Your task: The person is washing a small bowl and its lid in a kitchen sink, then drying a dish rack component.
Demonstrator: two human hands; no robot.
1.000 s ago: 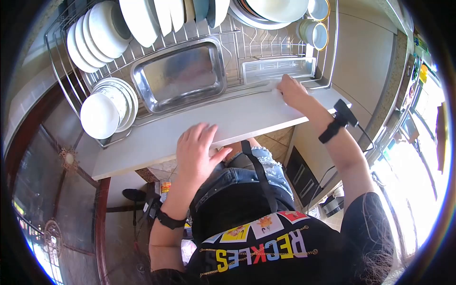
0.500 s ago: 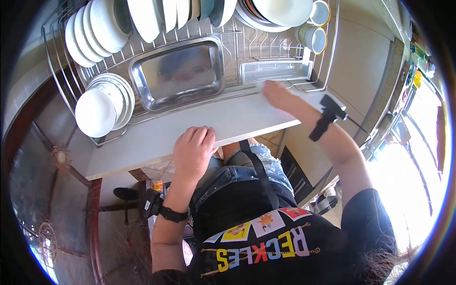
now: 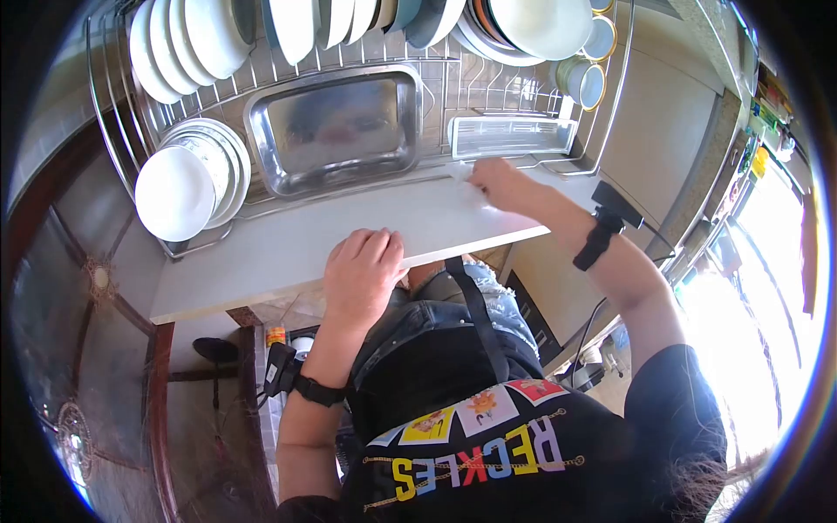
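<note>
Pressing white cloth (image 3: 460, 171) onto counter (image 3: 279, 248), just before dish rack (image 3: 616, 96): your right hand (image 3: 499, 186), fingers closed together over it. Your left hand (image 3: 362, 266) flat at counter edge, fingers together. Risk: wide stroke knocks rack wire, jolting stacked plates (image 3: 179, 193).

a home kitchen: a wire dish rack (image 3: 113, 148) full of plates (image 3: 179, 192), cups (image 3: 582, 80) and a steel tray (image 3: 336, 126) above a counter (image 3: 288, 244).

I get one view only, head-worn, facing forward and steeply down, close over the left hand (image 3: 362, 275) and right hand (image 3: 497, 185); dish rack (image 3: 488, 83) just beyond them, torso (image 3: 471, 410) beneath.
</note>
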